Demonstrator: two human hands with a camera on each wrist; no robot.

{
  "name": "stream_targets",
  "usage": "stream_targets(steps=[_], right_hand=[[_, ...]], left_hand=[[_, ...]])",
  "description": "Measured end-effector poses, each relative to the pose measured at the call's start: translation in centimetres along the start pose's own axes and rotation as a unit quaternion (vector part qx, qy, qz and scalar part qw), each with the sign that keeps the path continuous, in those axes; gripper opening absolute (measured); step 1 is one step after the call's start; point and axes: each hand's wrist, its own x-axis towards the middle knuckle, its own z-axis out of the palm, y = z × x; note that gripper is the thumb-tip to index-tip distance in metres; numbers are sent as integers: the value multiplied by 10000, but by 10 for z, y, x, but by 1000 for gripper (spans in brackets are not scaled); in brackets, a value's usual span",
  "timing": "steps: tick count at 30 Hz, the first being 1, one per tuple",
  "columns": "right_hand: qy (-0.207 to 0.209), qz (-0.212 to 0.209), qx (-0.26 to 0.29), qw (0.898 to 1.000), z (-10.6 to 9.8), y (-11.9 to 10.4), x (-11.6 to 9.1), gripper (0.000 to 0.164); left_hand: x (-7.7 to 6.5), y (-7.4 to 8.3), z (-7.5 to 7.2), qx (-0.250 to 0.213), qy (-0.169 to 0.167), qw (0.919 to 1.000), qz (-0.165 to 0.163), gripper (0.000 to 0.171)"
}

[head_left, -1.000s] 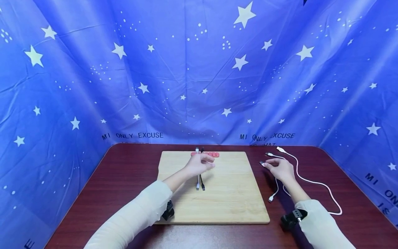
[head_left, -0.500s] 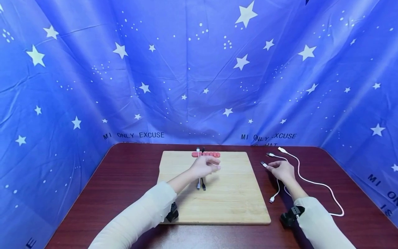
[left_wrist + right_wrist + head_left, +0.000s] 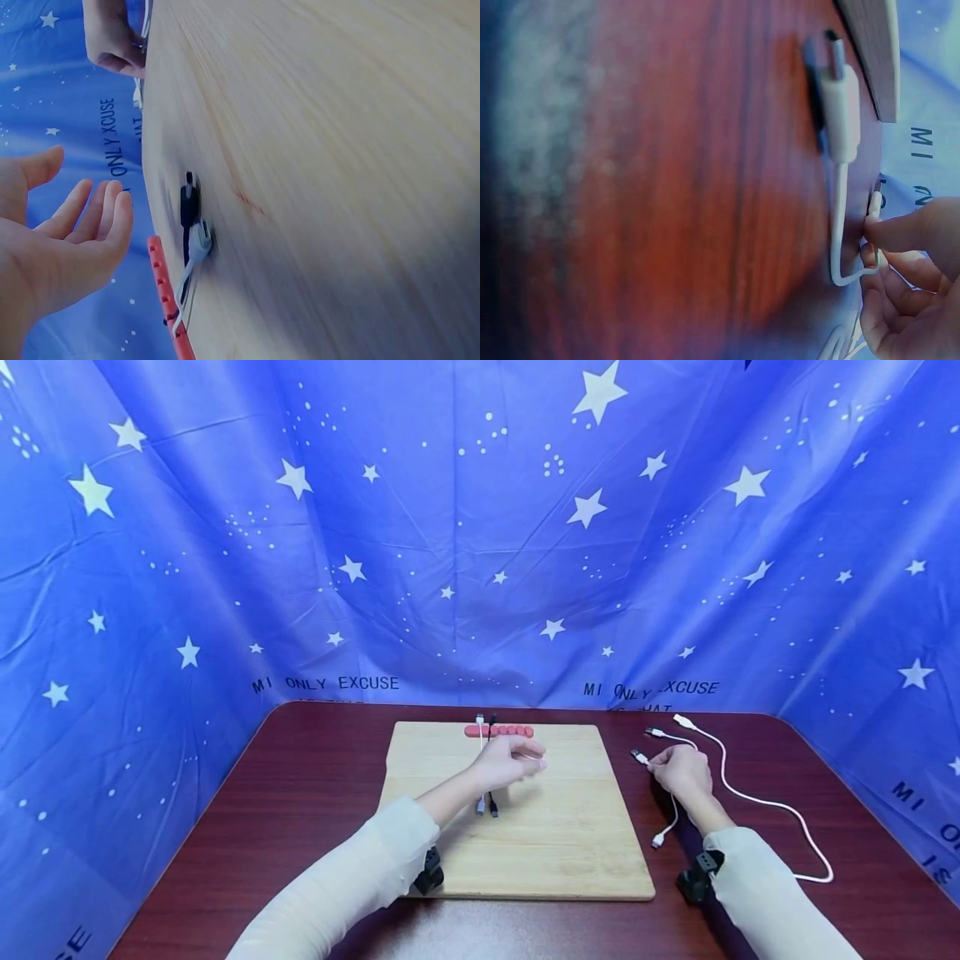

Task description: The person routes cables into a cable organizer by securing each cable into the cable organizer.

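My right hand point(image 3: 681, 772) pinches a short white USB cable point(image 3: 843, 120) between thumb and fingers, just behind one plug. That cable's other plug dangles low at the right of the board. Over the board my left hand point(image 3: 508, 763) hovers with relaxed fingers and nothing in them, as the left wrist view shows. Below it, a white cable point(image 3: 199, 241) and a black cable point(image 3: 189, 204) run side by side from a red cable holder point(image 3: 516, 731) at the board's back edge. Their near plugs lie over the wooden board point(image 3: 562, 852).
On the dark red table point(image 3: 300, 793), right of the board, lies a longer white cable point(image 3: 780, 804) in a wide curve. Another plug point(image 3: 654, 732) rests near the right hand. A blue starry curtain point(image 3: 450, 527) closes off the back and sides.
My left hand has drifted right over the board. The right hand has shifted its pinch back along the cable, so more of the plug end shows.
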Motion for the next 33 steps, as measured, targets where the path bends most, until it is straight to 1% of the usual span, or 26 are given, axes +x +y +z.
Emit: stream_targets(steps=[3, 7, 10, 14, 19, 22, 27, 33], right_hand=[[-4, -15, -14, 10000, 0, 2, 1, 14], [-40, -249, 42, 9997, -1, 5, 1, 15], [-174, -365, 171, 9990, -2, 3, -1, 15], [-336, -312, 350, 9983, -5, -2, -3, 16], [-418, -319, 459, 9976, -10, -7, -6, 19], [-461, -298, 505, 9972, -12, -9, -8, 21], [-444, -285, 577, 9969, -15, -13, -12, 23], [-334, -505, 543, 9967, -19, -18, -18, 24]], left_hand=[[1, 1, 3, 19, -3, 10000, 16, 33], [3, 3, 9, -16, -5, 10000, 12, 32], [5, 5, 15, -112, -29, 9999, -14, 33], [8, 7, 24, -242, -52, 9997, -3, 33], [12, 11, 35, -347, -119, 9993, 10, 34], [16, 12, 42, -501, -174, 9986, -52, 35], [24, 12, 52, -936, -90, 9953, -229, 34], [28, 9, 61, -1301, -17, 9904, -471, 33]])
